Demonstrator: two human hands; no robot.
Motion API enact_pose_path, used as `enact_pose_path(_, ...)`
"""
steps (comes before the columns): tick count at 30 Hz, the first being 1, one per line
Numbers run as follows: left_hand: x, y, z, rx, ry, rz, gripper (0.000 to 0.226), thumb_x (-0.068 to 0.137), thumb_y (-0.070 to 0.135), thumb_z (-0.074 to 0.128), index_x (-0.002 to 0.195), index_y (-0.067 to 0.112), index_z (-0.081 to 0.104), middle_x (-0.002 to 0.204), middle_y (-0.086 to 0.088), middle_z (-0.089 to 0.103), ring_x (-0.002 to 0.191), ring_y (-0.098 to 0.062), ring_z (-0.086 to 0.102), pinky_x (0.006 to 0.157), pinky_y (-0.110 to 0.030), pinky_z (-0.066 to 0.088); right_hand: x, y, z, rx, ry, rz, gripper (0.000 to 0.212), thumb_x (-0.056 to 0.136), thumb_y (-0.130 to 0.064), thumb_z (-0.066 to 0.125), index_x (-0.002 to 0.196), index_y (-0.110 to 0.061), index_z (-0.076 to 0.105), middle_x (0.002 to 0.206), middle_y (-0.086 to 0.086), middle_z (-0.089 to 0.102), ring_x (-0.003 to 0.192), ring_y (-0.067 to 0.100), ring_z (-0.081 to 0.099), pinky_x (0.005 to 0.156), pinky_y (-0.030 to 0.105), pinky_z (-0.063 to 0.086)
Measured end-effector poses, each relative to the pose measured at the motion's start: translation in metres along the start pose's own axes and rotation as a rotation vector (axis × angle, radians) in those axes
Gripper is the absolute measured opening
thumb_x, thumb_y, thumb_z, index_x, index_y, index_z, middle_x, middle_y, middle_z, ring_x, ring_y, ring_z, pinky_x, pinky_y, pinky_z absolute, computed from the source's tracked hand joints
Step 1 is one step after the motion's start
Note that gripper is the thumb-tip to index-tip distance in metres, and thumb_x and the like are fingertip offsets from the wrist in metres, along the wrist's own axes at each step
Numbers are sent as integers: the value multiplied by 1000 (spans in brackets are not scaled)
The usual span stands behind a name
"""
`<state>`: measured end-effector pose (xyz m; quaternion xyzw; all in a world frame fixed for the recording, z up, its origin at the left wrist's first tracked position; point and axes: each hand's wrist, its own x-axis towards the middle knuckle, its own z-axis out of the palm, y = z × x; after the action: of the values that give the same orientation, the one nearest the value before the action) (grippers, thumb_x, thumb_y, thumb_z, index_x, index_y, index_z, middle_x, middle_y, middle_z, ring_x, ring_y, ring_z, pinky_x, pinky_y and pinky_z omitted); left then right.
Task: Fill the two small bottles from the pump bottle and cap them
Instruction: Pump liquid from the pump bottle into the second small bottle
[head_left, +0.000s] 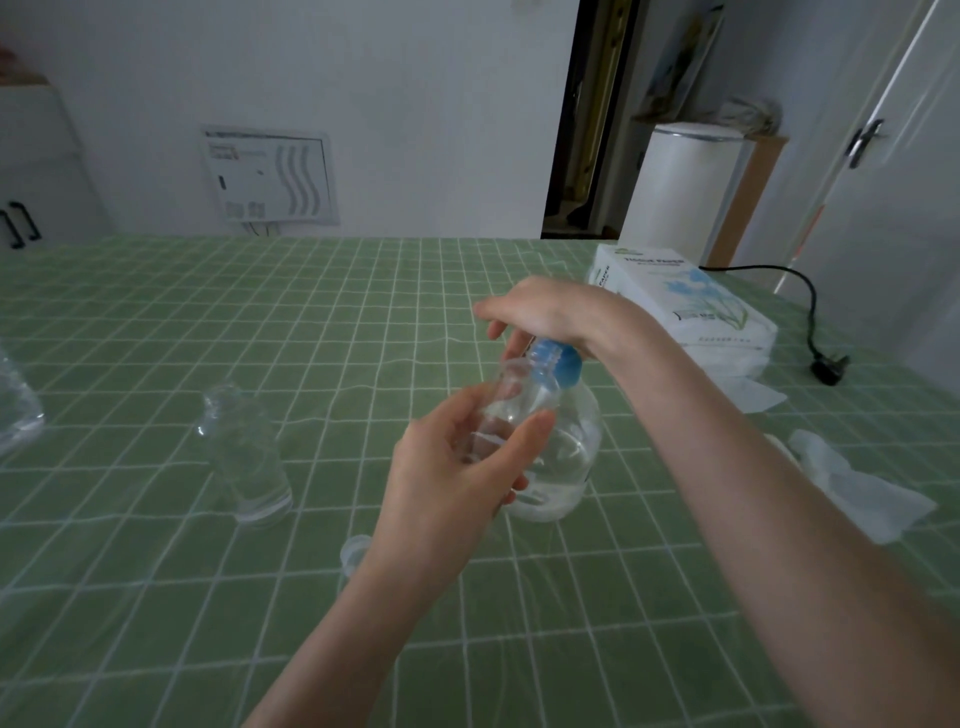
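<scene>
Left hand: your left hand (457, 467) grips a small clear bottle (519, 400), thumb on the near side and fingers curled round the far side. You hold it off the table, tilted, with its mouth up at the spout.
Right hand: your right hand (545, 312) rests palm-down on the blue pump head (558, 361). Its fingers hang loose and apart over the front, not clamped on anything.
Pump bottle: the pump bottle (566, 457) stands on the green checked tablecloth (156, 597), just behind the held bottle, and is partly full of clear liquid.
Second bottle: the other small bottle (244, 452) stands upright and uncapped, well to the left.
Cap: a clear cap (356, 551) lies beside your left wrist.
Spill risk: the mouth is narrow, so if it drifts off the spout as you press, liquid will likely run over your fingers.
Tip risk: nothing steadies the pump bottle's base, so an off-centre push could rock it.
Cap risk: your left forearm could knock the cap away.
</scene>
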<state>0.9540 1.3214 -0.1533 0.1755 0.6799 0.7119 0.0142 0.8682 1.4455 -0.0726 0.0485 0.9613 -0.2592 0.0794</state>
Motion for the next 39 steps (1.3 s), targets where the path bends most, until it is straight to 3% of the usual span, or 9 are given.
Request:
enact_pose_path(3,0,1,0,2,-2,3,34,63,46,66,93,30,67,64,6,68,54,-9,63,50,-20,50,0,-1,-1,-20,13,-6,41,97,-40,42,116,-11,64,120,12,64,109,28,57,75,34,37)
enact_pose_path(6,1,2,0,-3,-4,11,36,63,46,66,95,30,67,64,7,68,54,-10,63,49,-19,49,-2,-5,-6,-36,22,-18,44,96,-42,44,118,-8,63,117,11,65,103,25,57,58,28,34)
enact_pose_path(12,2,4,0,-6,-6,37,31,62,48,66,91,36,66,68,6,70,53,-9,63,50,-18,50,-7,-9,-11,-57,0,-13,46,97,-46,41,118,-11,63,111,5,63,92,21,51,51,27,28)
enact_pose_path(18,0,4,0,-5,-6,25,31,61,47,66,90,36,66,68,7,70,53,-8,64,50,-18,51,-6,-7,-6,-55,-14,-2,44,99,-43,39,117,-11,64,114,6,61,94,22,50,55,27,31)
enact_pose_path(23,-1,2,-1,11,-14,10,36,62,47,66,95,32,66,68,7,70,56,-9,64,54,-21,53,-3,-2,0,-14,-28,9,41,98,-41,40,111,-11,65,121,11,61,102,26,57,80,34,39)
enact_pose_path(28,-1,2,-1,17,-16,12,39,60,50,66,93,31,67,68,7,70,55,-9,64,53,-20,53,-6,-3,0,-24,5,-10,44,99,-41,38,116,-10,63,122,12,62,102,26,54,77,33,34)
enact_pose_path(33,0,6,-1,-3,-5,26,30,61,46,66,89,35,66,68,7,71,53,-8,63,51,-18,51,-9,-9,-9,-52,25,-17,48,98,-44,39,127,-11,58,128,9,60,101,24,51,52,25,27)
enact_pose_path(39,0,7,-1,-6,-6,31,32,61,49,66,89,35,66,71,6,71,53,-8,64,47,-14,46,-13,-9,-10,-12,13,-4,49,99,-47,37,126,-11,57,127,7,59,93,19,46,51,25,26)
